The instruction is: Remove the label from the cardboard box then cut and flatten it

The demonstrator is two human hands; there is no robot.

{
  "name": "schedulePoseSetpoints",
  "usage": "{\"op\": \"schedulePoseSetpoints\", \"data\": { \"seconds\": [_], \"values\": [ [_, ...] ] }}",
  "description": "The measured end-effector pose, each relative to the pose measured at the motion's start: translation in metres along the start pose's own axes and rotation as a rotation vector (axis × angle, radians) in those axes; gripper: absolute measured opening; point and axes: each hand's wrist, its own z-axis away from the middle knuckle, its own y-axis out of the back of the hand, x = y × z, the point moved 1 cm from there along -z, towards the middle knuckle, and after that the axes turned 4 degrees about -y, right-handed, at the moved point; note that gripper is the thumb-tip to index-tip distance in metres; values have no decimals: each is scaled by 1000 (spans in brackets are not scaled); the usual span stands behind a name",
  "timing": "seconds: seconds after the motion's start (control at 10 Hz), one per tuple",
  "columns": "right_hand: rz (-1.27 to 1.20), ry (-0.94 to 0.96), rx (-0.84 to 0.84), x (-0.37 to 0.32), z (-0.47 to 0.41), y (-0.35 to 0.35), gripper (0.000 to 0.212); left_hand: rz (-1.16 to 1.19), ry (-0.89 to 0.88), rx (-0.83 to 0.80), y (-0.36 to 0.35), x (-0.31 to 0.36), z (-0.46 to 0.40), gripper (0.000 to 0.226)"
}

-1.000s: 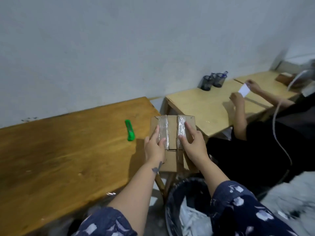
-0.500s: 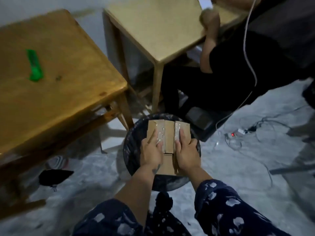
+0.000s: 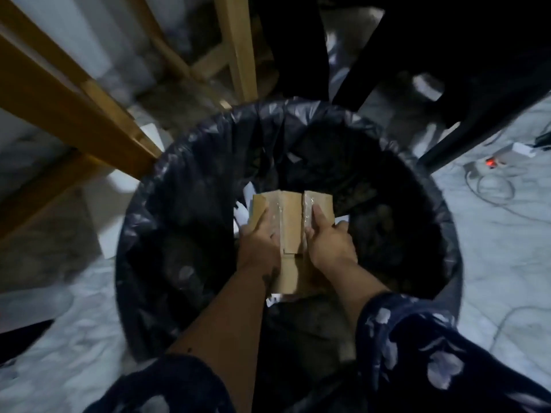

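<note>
The flattened brown cardboard box (image 3: 289, 222), with two strips of clear tape running along it, hangs inside the mouth of a round bin lined with a black bag (image 3: 190, 186). My left hand (image 3: 260, 245) grips its left side and my right hand (image 3: 328, 242) grips its right side, thumbs on top over the tape. White paper scraps (image 3: 243, 210) lie in the bin under the box. No label shows on the visible face.
A wooden table leg and rail (image 3: 74, 105) stand at the upper left beside the bin. A paler table's legs (image 3: 238, 46) are behind. Dark furniture and a person's dark clothing fill the upper right. Cables and a lit power strip (image 3: 492, 165) lie on the marbled floor at right.
My view dropped from the tabletop to straight over the bin. Both hands carried the flattened box off the table edge and down into the bin's mouth, keeping the same grip.
</note>
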Motion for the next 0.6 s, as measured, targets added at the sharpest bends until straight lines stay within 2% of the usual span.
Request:
{"op": "schedulePoseSetpoints", "data": {
  "seconds": [0.1, 0.2, 0.3, 0.4, 0.5, 0.6],
  "values": [
    [8, 2, -48, 5, -36, -38, 61, -308, 83, -133, -30, -33, -33, 60],
    [54, -82, -37, 6, -57, -64, 63, -470, 110, -232, -52, -40, -47, 63],
    [132, -69, 0, 2, -72, -78, 57, -501, 158, -366, -64, -44, -56, 74],
    [153, -33, 11, 5, -71, -81, 55, -517, 155, -416, -63, -45, -56, 84],
    [122, -41, -25, 5, -53, -68, 57, -506, 126, -415, -49, -40, -43, 75],
    [93, -81, -100, -5, -23, -42, 70, -416, 109, -401, -26, -18, -20, 65]
  ]
}}
